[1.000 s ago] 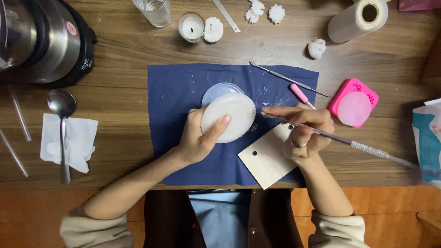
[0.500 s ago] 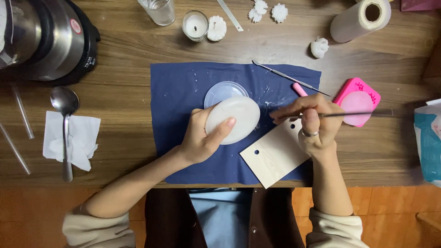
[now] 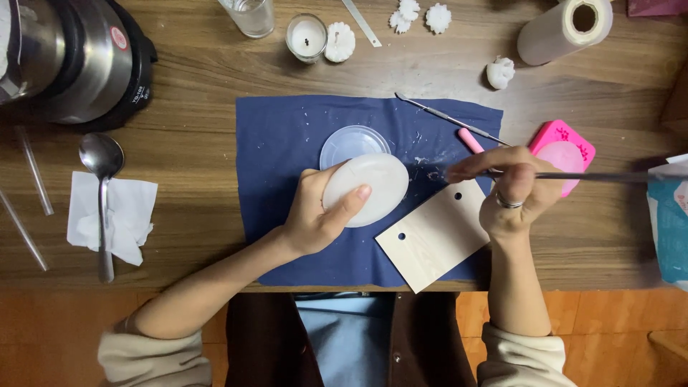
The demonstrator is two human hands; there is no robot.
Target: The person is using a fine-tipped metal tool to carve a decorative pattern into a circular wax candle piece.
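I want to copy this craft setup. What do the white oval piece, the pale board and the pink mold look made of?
White oval piece in the left hand: probably wax or soap, matte and smooth. Pale board: thin light wood, faint grain, two drilled holes. Pink mold: likely silicone, with a soft matte look and a relief pattern.

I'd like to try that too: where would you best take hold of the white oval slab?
Probably by its long edges, coming from the left: the white oval slab is smooth and flat, and the left hand cradles it so, thumb across the near edge.
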